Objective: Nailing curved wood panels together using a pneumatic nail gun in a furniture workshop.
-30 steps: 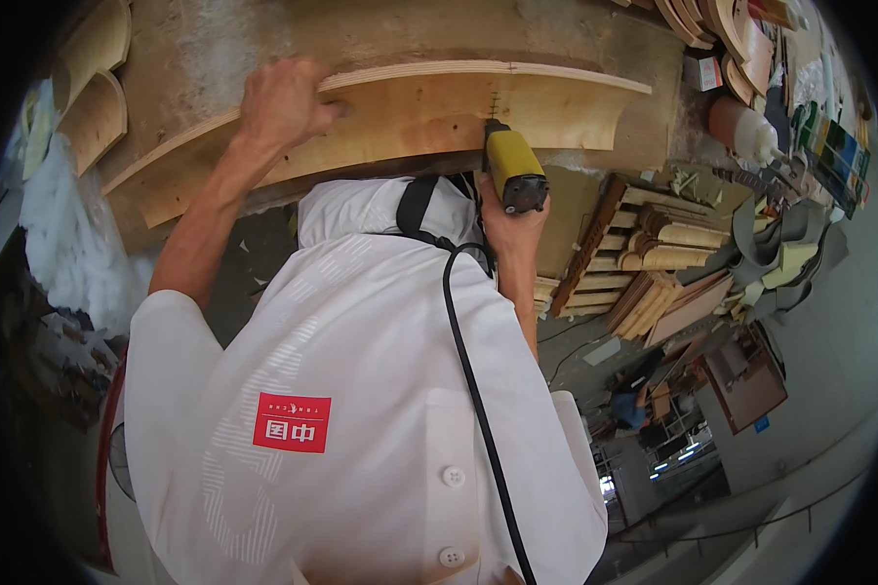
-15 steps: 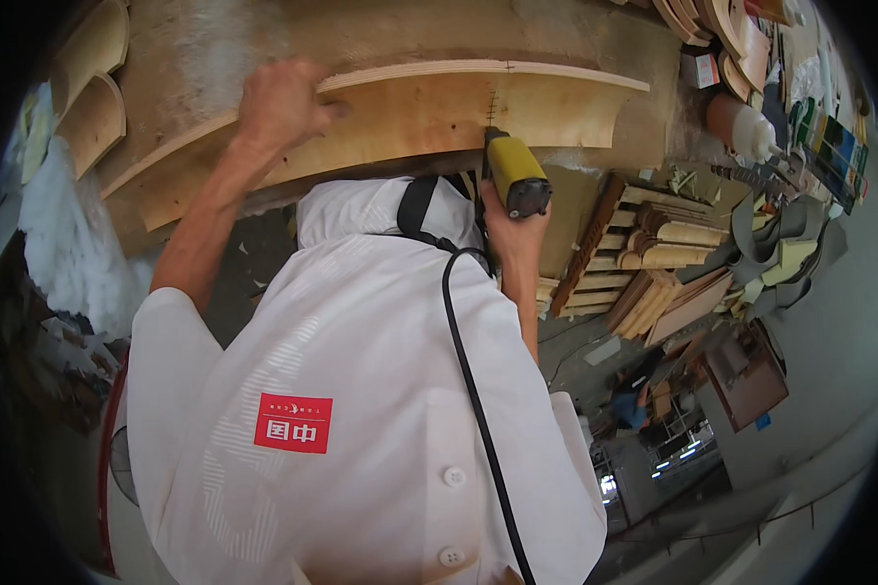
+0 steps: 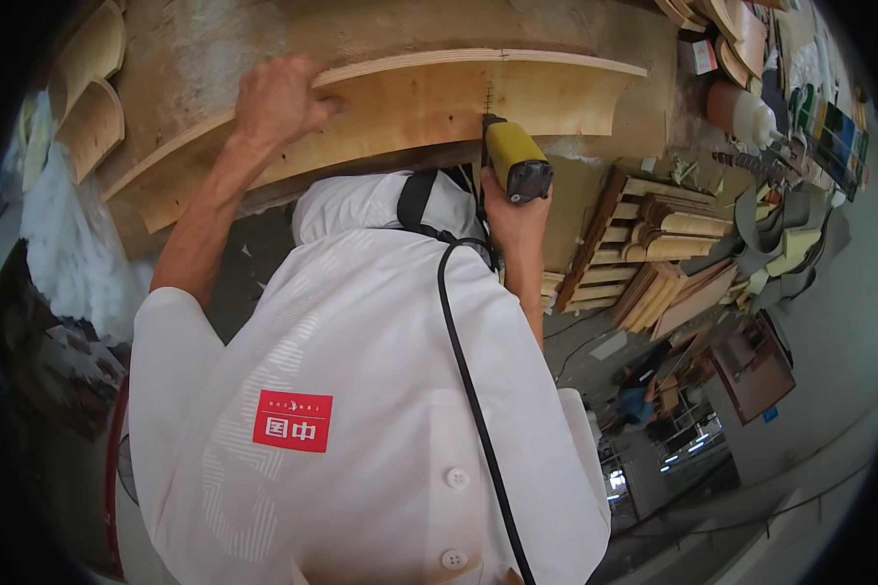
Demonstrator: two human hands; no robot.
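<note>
A long, curved plywood panel (image 3: pixel 400 109) lies across the bench in front of me, hollow face up. My left hand (image 3: pixel 281 102) is closed over its far edge, left of the middle, with the thumb reaching onto the hollow face. My right hand (image 3: pixel 515 210) grips a yellow and black staple gun (image 3: pixel 517 156) from below. The tool's narrow nose is at the panel's near part, at the lower end of a row of short dark cross marks that look like staples. Whether the nose touches the wood I cannot tell. The right fingers are partly hidden behind the tool.
Curved plywood pieces (image 3: pixel 93 127) lie at the far left, beside white fluffy wadding (image 3: pixel 73 244). A bottle (image 3: pixel 741 119) and more curved pieces stand at the far right of the bench. Stacked panels (image 3: pixel 678 229) rest on a wooden pallet (image 3: pixel 595 244) to the right.
The panel, both hands and the staple gun sit slightly higher in the picture, as the whole view has shifted a little. Both holds look the same.
</note>
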